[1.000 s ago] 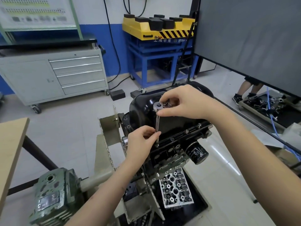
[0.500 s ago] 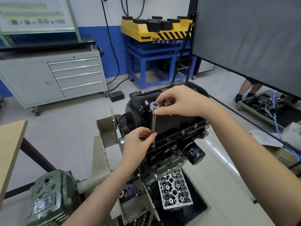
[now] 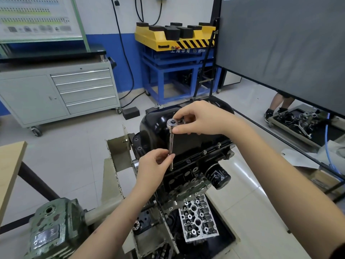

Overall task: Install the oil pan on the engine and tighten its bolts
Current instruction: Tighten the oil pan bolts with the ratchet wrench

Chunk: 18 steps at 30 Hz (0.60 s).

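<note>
My right hand (image 3: pixel 200 117) pinches the ratchet head (image 3: pixel 172 123) between thumb and fingertips, and my left hand (image 3: pixel 152 166) curls its fingers round the lower part of the extension bar (image 3: pixel 171 146), steadying it upright over a bolt at the near edge of the flange — the socket's seat on that bolt is hidden behind my left fingers. Outward from there, the black oil pan (image 3: pixel 155 128) already sits on top of the upturned engine (image 3: pixel 188 176), which hangs in its stand. Along the right flange I can see several bolts (image 3: pixel 205 151) in place; whether they are fully tight I cannot tell. My judgement — the pan is on and I am partway through tightening, with the remaining bolts round the rim left to do.
</note>
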### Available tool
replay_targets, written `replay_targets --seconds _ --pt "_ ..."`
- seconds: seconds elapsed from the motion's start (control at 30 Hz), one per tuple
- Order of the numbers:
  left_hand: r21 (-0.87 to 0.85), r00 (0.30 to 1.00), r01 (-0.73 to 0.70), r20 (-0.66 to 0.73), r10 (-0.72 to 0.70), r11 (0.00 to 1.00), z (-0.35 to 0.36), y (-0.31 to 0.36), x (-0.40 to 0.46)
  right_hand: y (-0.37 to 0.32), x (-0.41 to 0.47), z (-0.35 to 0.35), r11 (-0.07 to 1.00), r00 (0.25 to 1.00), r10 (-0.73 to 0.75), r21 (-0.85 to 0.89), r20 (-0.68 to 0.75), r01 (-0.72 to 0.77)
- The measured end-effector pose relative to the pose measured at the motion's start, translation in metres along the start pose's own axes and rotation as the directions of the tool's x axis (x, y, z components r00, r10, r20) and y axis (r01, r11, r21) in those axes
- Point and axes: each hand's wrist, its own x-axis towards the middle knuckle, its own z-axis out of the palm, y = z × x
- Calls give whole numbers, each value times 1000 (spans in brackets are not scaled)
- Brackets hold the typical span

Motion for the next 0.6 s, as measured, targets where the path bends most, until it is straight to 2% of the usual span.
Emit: replay_targets --seconds 0.1,0.23,0.37,0.5,0.6 --pt "9 1000 8 20 -9 1000 2 1 0 1 5 -3 997 998 -21 -73 59 26" --pt "26 999 -14 38 13 1000 2 2 -1 5 10 -5 997 995 -28 -63 99 34" --pt "135 993 -86 86 74 987 4 -3 -3 10 9 -10 997 990 -43 -54 135 50" --pt "223 994 -106 43 99 969 9 -5 -4 8 12 -16 993 986 -37 -109 164 55" --pt "255 993 -116 12 117 960 12 -4 -4 6 14 -21 975 988 -38 -213 151 70"
